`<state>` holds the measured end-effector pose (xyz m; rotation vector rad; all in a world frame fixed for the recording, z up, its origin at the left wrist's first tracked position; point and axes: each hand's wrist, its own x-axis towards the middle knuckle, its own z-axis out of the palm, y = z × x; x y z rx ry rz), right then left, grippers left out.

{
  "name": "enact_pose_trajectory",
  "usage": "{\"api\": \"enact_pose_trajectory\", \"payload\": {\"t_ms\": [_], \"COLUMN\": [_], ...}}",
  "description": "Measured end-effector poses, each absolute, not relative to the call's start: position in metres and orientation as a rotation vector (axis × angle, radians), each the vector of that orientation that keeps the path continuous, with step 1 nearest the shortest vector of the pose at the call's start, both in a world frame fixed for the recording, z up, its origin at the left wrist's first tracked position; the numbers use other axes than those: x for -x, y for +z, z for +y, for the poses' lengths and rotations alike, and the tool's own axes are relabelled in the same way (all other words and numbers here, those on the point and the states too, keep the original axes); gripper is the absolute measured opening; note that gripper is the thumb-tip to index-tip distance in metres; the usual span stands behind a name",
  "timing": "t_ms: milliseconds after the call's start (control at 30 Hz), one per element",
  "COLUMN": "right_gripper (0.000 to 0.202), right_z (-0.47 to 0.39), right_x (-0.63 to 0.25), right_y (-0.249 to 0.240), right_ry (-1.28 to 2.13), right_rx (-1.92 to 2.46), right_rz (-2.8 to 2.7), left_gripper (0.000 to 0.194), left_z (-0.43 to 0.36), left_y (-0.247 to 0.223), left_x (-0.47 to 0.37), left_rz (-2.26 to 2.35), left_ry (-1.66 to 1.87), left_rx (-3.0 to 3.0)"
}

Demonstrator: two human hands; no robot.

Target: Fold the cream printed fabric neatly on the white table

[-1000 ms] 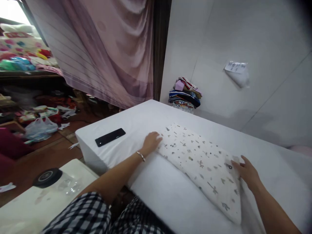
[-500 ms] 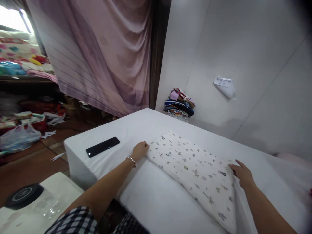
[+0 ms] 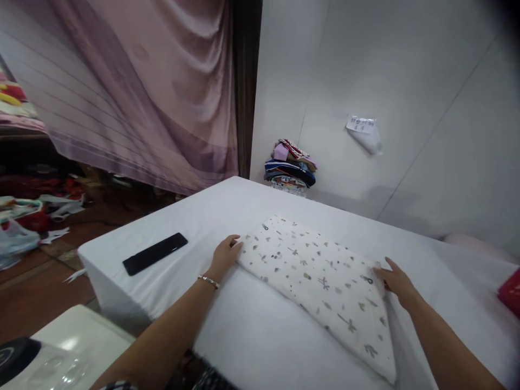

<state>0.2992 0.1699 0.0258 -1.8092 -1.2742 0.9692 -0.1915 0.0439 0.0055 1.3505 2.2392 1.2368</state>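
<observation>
A folded white cloth (image 3: 312,276) printed with small grey and beige leaf-like figures lies flat on the white-covered table (image 3: 260,336). At its left corner, my left hand (image 3: 225,254) has its fingers closed on the cloth's edge; a bracelet circles that wrist. On the far right corner, my right hand (image 3: 397,280) grips the edge between thumb and fingers, with one finger lifted off. The cloth's underside and the fingertips beneath it are hidden.
A black phone (image 3: 155,253) lies on the table's left part. Folded fabrics (image 3: 290,165) are stacked against the wall at the back. At lower left, a clear container with a black lid (image 3: 18,357) rests on a pale stool (image 3: 87,330). Something red (image 3: 511,292) shows at right.
My view has turned slightly to the right, so the surroundings sit further left. The cloth stays nearly in place, its edges still under both hands. My left finger and thumb look slightly more apart.
</observation>
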Motion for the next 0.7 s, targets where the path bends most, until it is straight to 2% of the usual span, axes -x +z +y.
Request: {"api": "enact_pose_trajectory", "payload": {"t_ms": [167,267,500,700], "right_gripper": [0.096,0.095,0.087,0.086], "right_z": [0.146,0.141,0.144,0.139], "right_x": [-0.306,-0.310,-0.293,-0.286], "right_y": [0.019,0.014,0.024,0.028], "right_ry": [1.105,1.103,0.989,0.937], "right_rx": [1.735,1.697,1.633,1.729], "right_rz": [-1.289,-1.299,-1.175,-1.216], "left_gripper": [0.038,0.041,0.050,0.047], "left_z": [0.045,0.046,0.048,0.049], "left_y": [0.003,0.002,0.010,0.020], "left_x": [0.194,0.195,0.198,0.198], "left_rz": [2.193,2.256,2.334,2.374], "left_ry": [1.258,1.132,0.923,0.818], "left_rx": [-1.339,-1.404,-1.451,-1.429]}}
